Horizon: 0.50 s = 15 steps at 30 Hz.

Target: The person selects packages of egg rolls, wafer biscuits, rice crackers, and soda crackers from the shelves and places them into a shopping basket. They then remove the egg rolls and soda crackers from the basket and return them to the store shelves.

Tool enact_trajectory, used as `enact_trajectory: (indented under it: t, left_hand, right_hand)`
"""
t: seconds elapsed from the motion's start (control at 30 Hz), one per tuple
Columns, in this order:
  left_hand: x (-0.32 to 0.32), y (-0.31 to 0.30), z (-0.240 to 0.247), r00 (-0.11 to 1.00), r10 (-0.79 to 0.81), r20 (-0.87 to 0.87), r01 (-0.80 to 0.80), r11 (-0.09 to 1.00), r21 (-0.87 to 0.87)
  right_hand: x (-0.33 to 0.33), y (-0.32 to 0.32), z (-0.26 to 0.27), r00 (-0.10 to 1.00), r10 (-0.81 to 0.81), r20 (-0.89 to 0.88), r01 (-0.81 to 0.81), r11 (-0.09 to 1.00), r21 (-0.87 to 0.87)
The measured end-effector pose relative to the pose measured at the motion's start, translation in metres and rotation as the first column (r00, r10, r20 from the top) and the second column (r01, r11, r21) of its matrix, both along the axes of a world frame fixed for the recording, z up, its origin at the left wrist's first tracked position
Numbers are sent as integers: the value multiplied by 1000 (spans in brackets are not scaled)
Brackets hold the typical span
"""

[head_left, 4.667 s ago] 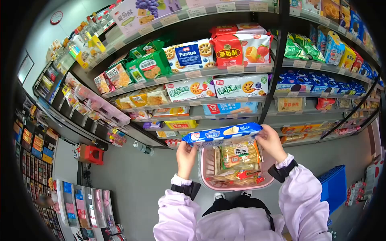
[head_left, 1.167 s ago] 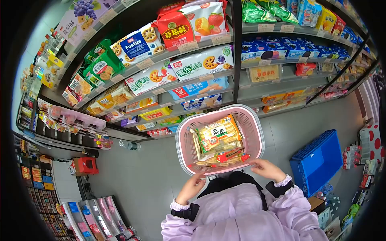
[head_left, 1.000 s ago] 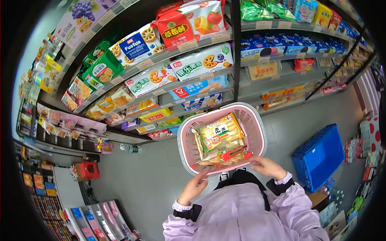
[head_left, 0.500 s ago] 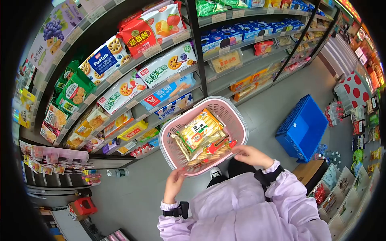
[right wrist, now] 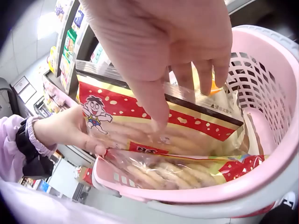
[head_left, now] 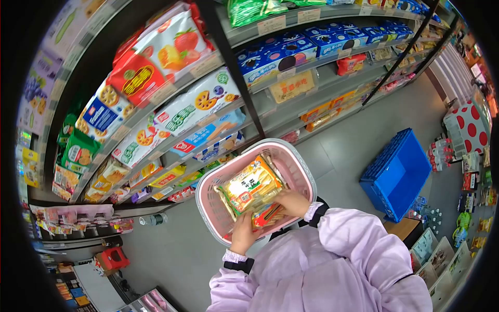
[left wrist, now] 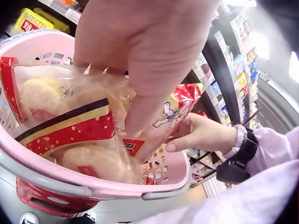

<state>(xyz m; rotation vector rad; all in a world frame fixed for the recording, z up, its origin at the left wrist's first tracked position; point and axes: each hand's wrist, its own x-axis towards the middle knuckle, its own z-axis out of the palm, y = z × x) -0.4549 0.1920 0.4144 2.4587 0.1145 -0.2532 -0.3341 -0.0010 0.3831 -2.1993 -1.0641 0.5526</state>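
Right hand [head_left: 292,203] and left hand [head_left: 244,235] both grip the red-banded packet [right wrist: 205,126], printed with a cartoon figure, at the near side of the pink basket [head_left: 297,169], with "京都小吃" readable on a far shelf pack [head_left: 292,87].

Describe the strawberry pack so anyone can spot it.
In the head view, find the black upright splitting the shelves beyond the basket. Left of it, above the green-lettered packs, sits a big pack. Its red wrapper and strawberries set it apart from the blue-and-white one beside it.
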Motion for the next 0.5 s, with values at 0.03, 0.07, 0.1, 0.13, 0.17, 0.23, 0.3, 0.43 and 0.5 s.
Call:
enact_trajectory:
  t: [0.03,0.07,0.1,0.13,0.17,0.23,0.3,0.43,0.5]
  left_hand:
    - [2,-2,-3,1000,16,-7,-16,1000,-7]
    - [2,-1,-5,999,32,-12,-32,999,-15]
    - [3,0,-8,999,47,-14,-47,999,-26]
    - [5,-1,-4,996,80,-34,-81,996,-40]
    - [6,1,-5,998,64,22,-63,997,-52]
    - [8,4,-1,998,70,-2,-70,998,-7]
    - [15,6,23,997,80,-14,-80,994,-70]
    - [5,32,49,988,149,34,-135,954,-268]
    - [8,31,93,931,337,-139,-359,778,-516]
  right_hand:
    - [3,1,-5,999,30,-17,-30,1000,3]
    - [8,4,-14,999,43,-32,-43,999,10]
    - [7,5,-20,995,78,-65,-78,997,14]
    - [11,6,-21,990,111,-89,-110,994,14]
    - [16,5,-21,985,139,-105,-139,990,8]
    - [18,4,-19,979,130,-156,-119,990,79]
    - [30,2,12,965,153,-214,-142,988,67]
    - [58,-8,81,942,230,-243,-138,928,347]
    - [67,-11,108,998,-17,68,-10,926,377]
